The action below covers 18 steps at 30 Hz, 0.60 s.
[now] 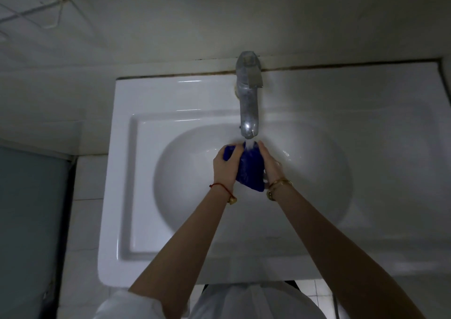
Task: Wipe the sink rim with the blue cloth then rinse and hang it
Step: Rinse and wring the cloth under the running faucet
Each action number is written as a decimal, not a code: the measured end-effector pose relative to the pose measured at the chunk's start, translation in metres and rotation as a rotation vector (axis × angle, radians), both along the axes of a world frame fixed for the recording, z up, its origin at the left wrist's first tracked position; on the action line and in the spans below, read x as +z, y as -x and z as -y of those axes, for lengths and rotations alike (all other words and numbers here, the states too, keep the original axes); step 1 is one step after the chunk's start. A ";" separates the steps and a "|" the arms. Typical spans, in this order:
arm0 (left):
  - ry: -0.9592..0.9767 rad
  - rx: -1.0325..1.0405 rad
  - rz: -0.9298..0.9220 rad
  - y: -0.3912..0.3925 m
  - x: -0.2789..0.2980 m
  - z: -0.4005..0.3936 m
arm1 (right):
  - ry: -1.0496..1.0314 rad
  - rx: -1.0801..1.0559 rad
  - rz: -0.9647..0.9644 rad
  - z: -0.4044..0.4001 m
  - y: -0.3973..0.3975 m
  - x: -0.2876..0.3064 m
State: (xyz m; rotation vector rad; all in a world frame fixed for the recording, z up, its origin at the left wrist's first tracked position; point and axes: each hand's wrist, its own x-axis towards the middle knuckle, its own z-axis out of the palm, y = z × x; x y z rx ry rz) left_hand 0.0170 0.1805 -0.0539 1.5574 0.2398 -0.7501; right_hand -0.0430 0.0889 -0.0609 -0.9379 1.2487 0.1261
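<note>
1. While water runs from the faucet (248,103), the blue cloth (251,169) hangs bunched between both hands over the sink (122,172) basin.
2. Left hand (225,166) fingers curl around its upper corner.
3. Right hand (271,164) fingers press together against its side.

Dim, bluish, wide-angle warp, glints on sink rim (190,81).

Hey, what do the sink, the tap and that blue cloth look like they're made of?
Sink: likely glazed ceramic, white and glossy, with sharp light streaks along its rim.
Tap: metal, probably chrome-plated, silvery but dulled and spotted.
Blue cloth: soft woven or microfibre fabric, matte, bunched and wet under the running water, held between the left hand and right hand.
</note>
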 end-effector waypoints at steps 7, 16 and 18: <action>-0.121 -0.029 -0.178 0.005 0.003 0.005 | 0.177 -0.076 -0.031 -0.017 -0.014 0.000; 0.018 0.006 -0.639 -0.009 0.009 -0.004 | 0.434 -0.128 0.206 -0.025 -0.010 0.011; -0.023 0.057 -0.496 -0.009 0.004 -0.007 | 0.406 -0.159 0.142 -0.019 -0.008 0.011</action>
